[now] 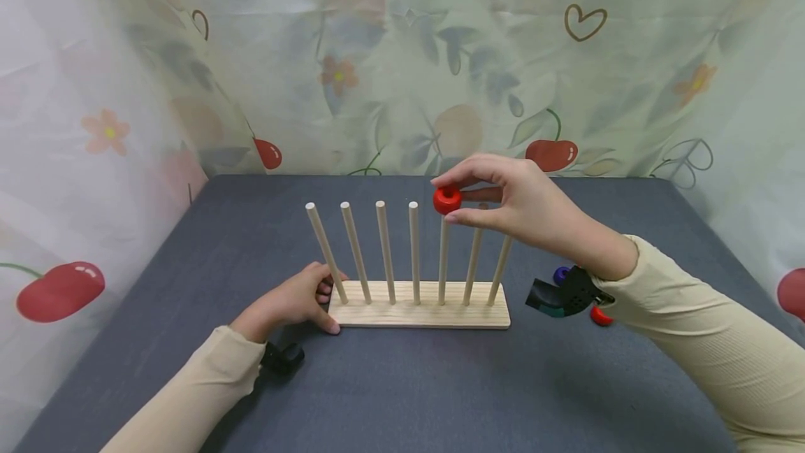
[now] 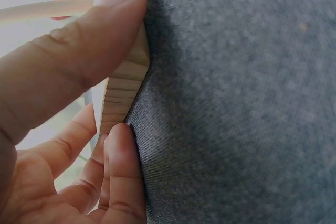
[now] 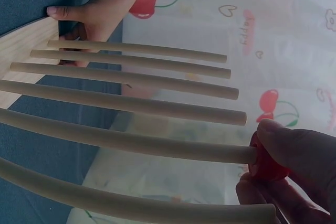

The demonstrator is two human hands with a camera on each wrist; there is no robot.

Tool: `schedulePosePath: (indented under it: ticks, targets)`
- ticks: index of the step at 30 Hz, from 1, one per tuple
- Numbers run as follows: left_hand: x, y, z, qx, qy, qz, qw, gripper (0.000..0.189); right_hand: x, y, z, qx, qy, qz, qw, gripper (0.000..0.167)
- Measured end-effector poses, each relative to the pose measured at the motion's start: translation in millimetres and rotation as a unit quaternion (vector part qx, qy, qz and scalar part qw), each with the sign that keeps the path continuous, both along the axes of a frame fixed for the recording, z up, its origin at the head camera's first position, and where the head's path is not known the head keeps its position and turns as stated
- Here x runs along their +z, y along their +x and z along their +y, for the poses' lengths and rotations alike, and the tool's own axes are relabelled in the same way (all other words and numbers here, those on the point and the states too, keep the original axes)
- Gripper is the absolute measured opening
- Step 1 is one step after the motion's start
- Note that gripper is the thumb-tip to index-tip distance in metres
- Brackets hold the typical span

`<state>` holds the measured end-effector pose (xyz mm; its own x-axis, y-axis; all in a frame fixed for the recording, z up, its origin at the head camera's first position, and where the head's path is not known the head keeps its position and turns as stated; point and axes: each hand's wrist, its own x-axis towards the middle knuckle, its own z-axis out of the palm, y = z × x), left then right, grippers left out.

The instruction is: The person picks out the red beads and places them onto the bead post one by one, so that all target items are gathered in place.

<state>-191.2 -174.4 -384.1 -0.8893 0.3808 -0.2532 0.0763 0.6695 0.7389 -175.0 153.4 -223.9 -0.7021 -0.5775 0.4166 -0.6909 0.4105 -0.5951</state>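
Note:
A pale wooden peg stand lies on the dark table, its row of several upright pegs leaning slightly outward at the sides. My right hand pinches a red ring between thumb and fingers at the top of a peg right of the middle. In the right wrist view, that peg's tip meets the red ring. At the stand's left end, my left hand grips the base, thumb at the front corner and fingers behind. The left wrist view shows the thumb over the base's edge.
To the right, partly hidden by the right wrist camera and sleeve, lie a blue ring and another red ring. A patterned curtain hangs behind and at both sides of the grey table.

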Motion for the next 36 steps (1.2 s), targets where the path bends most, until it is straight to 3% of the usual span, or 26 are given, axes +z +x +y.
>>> schedulePosePath:
  ticks: [11, 36]
  targets:
    - [1.2, 0.8, 0.6, 0.001, 0.001, -0.005, 1.0000, 0.075, -1.0, -0.2, -0.2, 0.007, 0.005, 0.016, 0.9998, 0.041]
    - [-1.0, -1.2, -1.4, -0.014, 0.010, 0.007, 0.9998, 0.075, -0.3, -2.6, 0.6, 0.009, 0.033, -0.005, 0.9994, 0.039]
